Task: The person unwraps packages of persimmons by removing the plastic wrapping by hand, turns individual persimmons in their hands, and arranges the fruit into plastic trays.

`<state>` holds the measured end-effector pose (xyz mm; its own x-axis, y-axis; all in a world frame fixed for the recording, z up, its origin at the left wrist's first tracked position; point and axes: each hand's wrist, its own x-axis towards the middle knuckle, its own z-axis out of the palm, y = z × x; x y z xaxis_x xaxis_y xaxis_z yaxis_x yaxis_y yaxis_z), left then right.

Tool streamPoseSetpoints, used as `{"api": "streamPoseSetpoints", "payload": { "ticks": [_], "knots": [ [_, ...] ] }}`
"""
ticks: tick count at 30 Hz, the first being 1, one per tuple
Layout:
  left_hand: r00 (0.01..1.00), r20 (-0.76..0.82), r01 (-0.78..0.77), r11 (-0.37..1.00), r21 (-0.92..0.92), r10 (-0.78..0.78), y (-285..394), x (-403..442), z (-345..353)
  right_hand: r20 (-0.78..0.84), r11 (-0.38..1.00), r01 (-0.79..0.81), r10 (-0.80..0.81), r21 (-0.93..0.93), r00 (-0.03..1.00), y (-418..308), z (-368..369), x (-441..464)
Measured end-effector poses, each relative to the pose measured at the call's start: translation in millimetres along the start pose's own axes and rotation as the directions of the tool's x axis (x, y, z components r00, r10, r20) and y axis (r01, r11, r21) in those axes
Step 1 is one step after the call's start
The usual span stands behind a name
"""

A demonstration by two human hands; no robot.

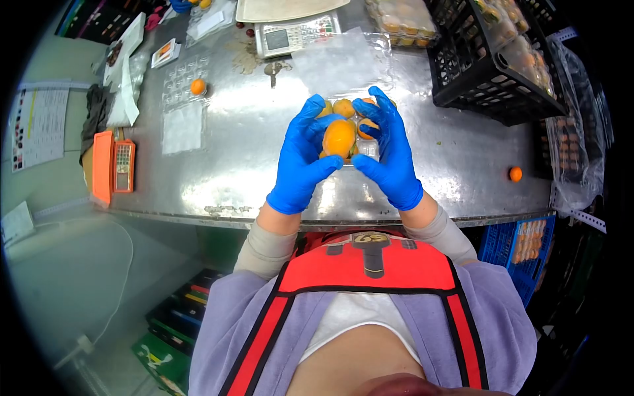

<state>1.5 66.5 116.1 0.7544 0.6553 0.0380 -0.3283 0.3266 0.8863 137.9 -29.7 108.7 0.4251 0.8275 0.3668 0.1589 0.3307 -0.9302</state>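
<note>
My left hand (302, 155), in a blue glove, grips a round orange-yellow fruit (339, 138), thumb in front and fingers behind. The fruit is close to the camera, above a clear plastic tray (368, 151) with more of the same fruit in it. At the tray's right side is my right hand (395, 153), also in a blue glove, with its fingers spread and thumb apart. Its bent fingers reach over another fruit (368, 128) in the tray; whether they press on it is hard to see. Both hands partly hide the tray.
Left on the metal table (244, 158) lie an empty clear tray (181, 125), a loose orange fruit (198, 86) and an orange scale (123, 166). A white scale (281, 39) stands behind. To the right are a black crate (492, 86) of packed fruit and another loose fruit (515, 174).
</note>
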Motion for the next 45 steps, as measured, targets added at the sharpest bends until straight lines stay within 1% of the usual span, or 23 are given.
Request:
{"api": "streamPoseSetpoints", "payload": {
  "ticks": [2, 3, 4, 6, 10, 11, 12, 13, 15, 16, 19, 21, 25, 29, 30, 32, 34, 35, 37, 38, 40, 42, 45],
  "knots": [
    [0.999, 0.002, -0.039, 0.998, 0.046, 0.039, -2, 1, -2, 0.039, 0.927, -0.225, 0.223, 0.299, 0.974, 7, -1, 0],
    [0.994, 0.03, -0.111, 0.983, 0.146, 0.108, -6, 2, -6, 0.104, 0.86, -0.327, 0.312, 0.393, 0.944, 5, -2, 0],
    [0.983, 0.065, -0.183, 0.953, 0.242, 0.173, -8, 3, -8, 0.103, 0.86, -0.327, 0.312, 0.393, 0.945, 3, -2, 0],
    [0.979, 0.058, -0.203, 0.939, 0.277, 0.195, -9, 2, -6, 0.206, 0.748, -0.405, 0.35, 0.526, 0.914, 0, 1, 2],
    [0.977, 0.109, -0.212, 0.91, 0.356, 0.184, -8, 3, -7, 0.21, 0.763, -0.414, 0.357, 0.497, 0.91, -5, 4, 3],
    [0.977, 0.108, -0.211, 0.91, 0.356, 0.184, -8, 4, -6, 0.148, 0.853, -0.331, 0.296, 0.403, 0.944, -2, 4, 2],
    [0.986, 0.064, -0.167, 0.955, 0.247, 0.156, -7, 4, -4, 0.095, 0.924, -0.243, 0.224, 0.297, 0.97, -1, 5, 1],
    [0.992, 0.024, -0.124, 0.983, 0.132, 0.122, -7, 4, -3, 0.096, 0.923, -0.243, 0.225, 0.297, 0.97, -2, 5, 2],
    [0.998, 0.034, -0.051, 0.996, 0.069, 0.048, -5, 4, -7, 0.006, 0.997, -0.025, 0.025, 0.066, 1.0, -4, 7, 1],
    [0.998, 0.049, 0.025, 1.0, 0.007, -0.025, -5, 5, -9, 0.007, 0.997, -0.026, 0.025, 0.066, 1.0, -4, 8, 1],
    [0.993, 0.104, 0.071, 0.994, -0.077, -0.063, -12, 7, -12, -0.027, 0.999, 0.045, -0.046, -0.02, 0.999, -2, 9, -1],
    [0.992, 0.089, 0.089, 0.995, -0.048, -0.084, -8, 6, -7, 0.057, 0.928, 0.189, -0.181, -0.321, 0.982, -2, 5, 0],
    [0.995, 0.06, 0.075, 0.996, -0.037, -0.073, -1, 3, -2, 0.095, 0.939, 0.252, -0.235, -0.236, 0.967, 6, 3, -2],
    [0.998, 0.056, -0.03, 0.999, 0.039, 0.028, -1, 1, -5, 0.08, 0.992, 0.117, -0.112, -0.053, 0.99, -3, -1, 1],
    [0.993, 0.069, -0.1, 0.985, 0.139, 0.091, -1, 1, -6, 0.074, 0.998, 0.069, -0.07, 0.017, 0.995, -3, -1, 2],
    [0.984, 0.089, -0.17, 0.956, 0.237, 0.153, -1, 1, -7, 0.062, 0.998, 0.015, -0.018, 0.055, 0.998, -5, 1, 0],
    [0.953, 0.098, -0.298, 0.847, 0.44, 0.285, 0, 1, -6, 0.053, 0.995, -0.038, 0.033, 0.094, 0.998, -4, 2, 0],
    [0.953, 0.097, -0.299, 0.847, 0.44, 0.285, 2, 0, -4, 0.066, 0.994, -0.046, 0.04, 0.096, 0.997, -3, 2, 0],
    [0.929, 0.11, -0.339, 0.695, 0.634, 0.352, 6, -2, 1, 0.079, 0.994, -0.055, 0.048, 0.098, 0.996, 0, 4, -1],
    [0.929, 0.11, -0.338, 0.695, 0.635, 0.353, 6, -3, 0, 0.071, 0.998, -0.029, 0.025, 0.049, 0.997, 1, 6, -1],
    [0.909, 0.172, -0.362, 0.515, 0.777, 0.38, 6, -4, -1, 0.065, 1.0, -0.002, 0.002, -0.001, 0.998, 3, 11, 0],
    [0.887, 0.194, -0.393, 0.464, 0.794, 0.419, 4, -4, -1, 0.025, 0.995, 0.062, -0.06, -0.083, 0.998, 5, 15, 0],
    [0.846, 0.246, -0.447, 0.377, 0.811, 0.474, -1, -1, -8, 0.013, 0.997, 0.018, -0.017, -0.073, 1.0, 4, 18, 4]
  ]
}}
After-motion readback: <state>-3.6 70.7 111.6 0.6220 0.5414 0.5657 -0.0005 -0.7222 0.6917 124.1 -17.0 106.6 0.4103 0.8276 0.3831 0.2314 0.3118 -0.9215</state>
